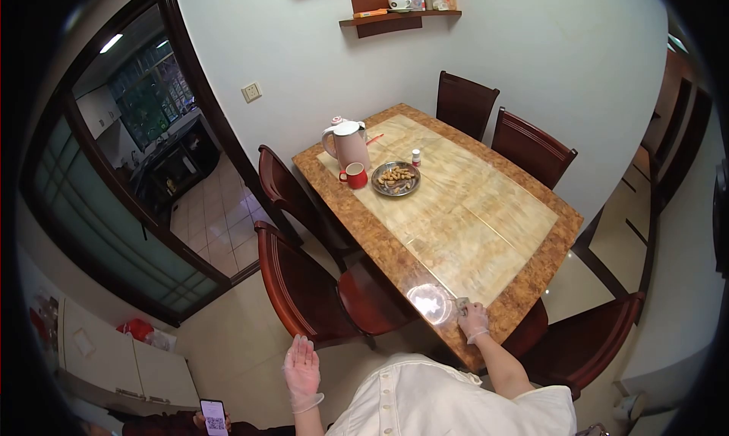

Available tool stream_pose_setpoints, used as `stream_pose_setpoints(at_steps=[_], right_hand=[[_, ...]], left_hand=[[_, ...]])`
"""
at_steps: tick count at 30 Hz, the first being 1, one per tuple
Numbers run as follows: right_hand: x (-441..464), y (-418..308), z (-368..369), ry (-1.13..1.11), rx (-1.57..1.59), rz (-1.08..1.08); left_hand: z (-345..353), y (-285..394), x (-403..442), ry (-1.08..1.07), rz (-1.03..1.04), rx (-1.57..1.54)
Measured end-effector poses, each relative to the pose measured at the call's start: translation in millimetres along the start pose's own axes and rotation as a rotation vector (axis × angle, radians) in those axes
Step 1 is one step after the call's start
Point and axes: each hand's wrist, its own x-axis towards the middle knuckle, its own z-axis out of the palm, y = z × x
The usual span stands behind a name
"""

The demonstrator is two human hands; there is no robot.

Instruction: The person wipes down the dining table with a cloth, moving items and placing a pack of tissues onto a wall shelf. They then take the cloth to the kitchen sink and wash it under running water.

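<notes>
**Small grey wad at the table's near end, under gloved right fingers**

From here I can see the right hand, in a clear thin glove, reaching onto the near end of the table. The small grey wad sits at its fingertips, on the side towards the bright glare on the tabletop. The fingers are bent and close together over it, touching it; how firmly they grip, I can't tell. The wad looks crumpled, with its longer side seeming to run towards the far end of the table, though it's too small and covered to be sure.

The left hand, gloved too, is held up off the table, palm showing, fingers straight and nothing in it. A dark red chair stands between it and the table's long side; another chair is tucked in beyond the right forearm.

Well apart, towards the far end, are a pink kettle, a red mug, a metal plate of brownish pieces and a small white bottle. Low down, another person holds a phone.
</notes>
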Motion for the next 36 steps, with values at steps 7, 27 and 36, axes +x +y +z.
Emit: stream_pose_setpoints(at_steps=[7, 27, 36], right_hand=[[2, -1, -1, 0.0, -0.024, -0.001], [-2, -7, -6, 0.034, -0.025, 0.001], [7, -2, 3, 0.06, -0.048, -0.139]], left_hand=[[-4, -3, 7, -0.006, 0.045, 0.088], [2, -6, 9, 0.026, 0.046, 0.128], [-9, -10, 13, -0.098, 0.068, 0.066]])
